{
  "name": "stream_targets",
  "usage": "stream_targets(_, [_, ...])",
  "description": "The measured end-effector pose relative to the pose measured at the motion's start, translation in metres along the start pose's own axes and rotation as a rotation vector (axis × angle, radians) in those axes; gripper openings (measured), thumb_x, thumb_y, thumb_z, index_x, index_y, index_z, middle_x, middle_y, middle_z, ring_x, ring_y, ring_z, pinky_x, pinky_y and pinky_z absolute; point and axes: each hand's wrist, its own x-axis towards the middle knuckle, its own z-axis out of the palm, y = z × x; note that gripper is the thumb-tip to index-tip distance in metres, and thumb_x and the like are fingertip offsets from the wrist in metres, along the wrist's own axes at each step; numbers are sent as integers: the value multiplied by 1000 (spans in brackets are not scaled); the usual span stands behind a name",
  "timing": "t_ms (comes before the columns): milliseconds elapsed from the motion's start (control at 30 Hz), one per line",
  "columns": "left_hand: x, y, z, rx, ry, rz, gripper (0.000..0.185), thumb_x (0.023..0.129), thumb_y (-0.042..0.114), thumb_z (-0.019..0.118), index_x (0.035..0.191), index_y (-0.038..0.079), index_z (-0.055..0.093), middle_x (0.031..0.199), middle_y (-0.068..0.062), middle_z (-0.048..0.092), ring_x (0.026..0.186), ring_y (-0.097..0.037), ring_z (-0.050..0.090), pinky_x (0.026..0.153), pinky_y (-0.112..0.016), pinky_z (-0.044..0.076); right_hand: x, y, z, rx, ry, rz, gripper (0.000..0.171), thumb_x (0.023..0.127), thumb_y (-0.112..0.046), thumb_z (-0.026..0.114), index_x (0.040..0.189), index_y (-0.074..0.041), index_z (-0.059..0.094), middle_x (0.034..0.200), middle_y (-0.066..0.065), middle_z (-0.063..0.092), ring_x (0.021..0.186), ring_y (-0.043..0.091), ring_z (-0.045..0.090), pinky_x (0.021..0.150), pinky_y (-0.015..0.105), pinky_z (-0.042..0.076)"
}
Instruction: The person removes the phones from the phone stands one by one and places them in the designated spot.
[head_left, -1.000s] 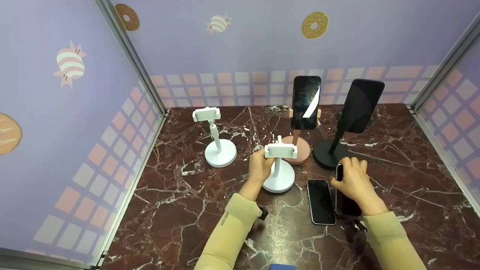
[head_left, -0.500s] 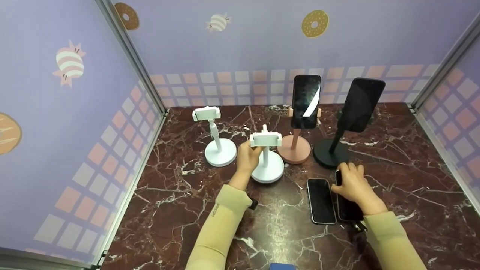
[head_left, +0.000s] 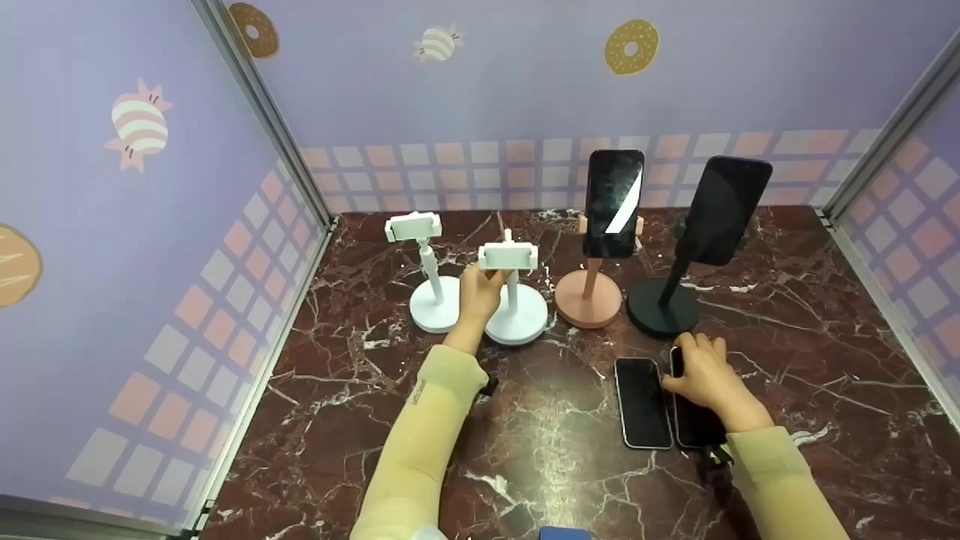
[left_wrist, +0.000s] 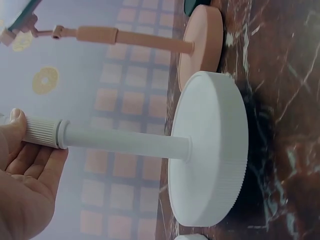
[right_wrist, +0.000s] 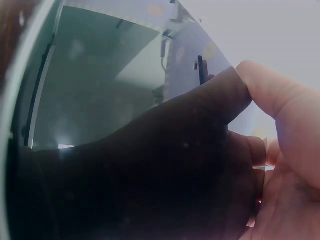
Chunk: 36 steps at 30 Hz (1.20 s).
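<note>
Left hand (head_left: pixel 478 296): thumb and fingers curled round white stand (head_left: pixel 514 298)'s upper stem, arm stretched forward | right hand (head_left: pixel 705 376): pinching dark phone (head_left: pixel 694 421)'s far end | stand left of pink stand (head_left: pixel 589 301), phone beside second phone (head_left: pixel 643 403)

Lilac walls (head_left: pixel 517 90), dark marbled tabletop (head_left: pixel 315 450)

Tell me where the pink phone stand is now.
In the head view, the pink phone stand stands right of centre, between the white phone stand in the left hand and the black phone stand.
</note>
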Motion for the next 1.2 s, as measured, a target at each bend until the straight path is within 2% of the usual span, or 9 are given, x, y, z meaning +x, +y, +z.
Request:
stream_targets(333, [20, -11, -2, -34, -2, -29, 25, 94, 13, 74, 110, -8, 74, 105, -25, 77, 98, -37, 74, 86, -40, 62, 0, 7, 8, 4, 12, -22, 51, 73, -14, 82, 109, 7, 52, 100, 30, 55, 93, 46, 40, 80, 59, 44])
stream_targets(467, [24, -15, -1, -34, 5, -39, 24, 94, 11, 73, 109, -8, 74, 104, -25, 77, 98, -37, 74, 86, -41, 62, 1, 9, 10, 8, 12, -19, 52, 72, -15, 84, 107, 7, 52, 99, 30, 55, 93, 46, 41, 82, 58, 41])
stream_targets(767, [27, -22, 2, -66, 9, -48, 27, 94, 11, 72, 114, -8, 73, 112, -25, 75, 109, -37, 73, 92, -40, 62, 4, 11, 12, 24, 16, -36, 49, 72, -15, 82, 107, 8, 54, 100, 31, 58, 93, 51, 45, 84, 60, 37])
stream_targets(1033, [25, -21, 3, -44, 11, 18, 29, 93, 12, 73, 112, -10, 73, 110, -27, 75, 105, -38, 73, 91, -45, 61, 7, 10, 12, 48, -42, -13, 43, 84, -19, 79, 108, 7, 54, 106, 32, 58, 100, 51, 45, 89, 64, 37])
stream_targets(1200, [25, -22, 4, -34, 12, 35, 31, 92, 13, 75, 113, -10, 73, 109, -27, 75, 101, -39, 74, 87, -46, 62, 8, 12, 16, 56, -77, -18, 45, 86, -22, 79, 109, 6, 52, 108, 34, 57, 110, 58, 45, 95, 71, 33])
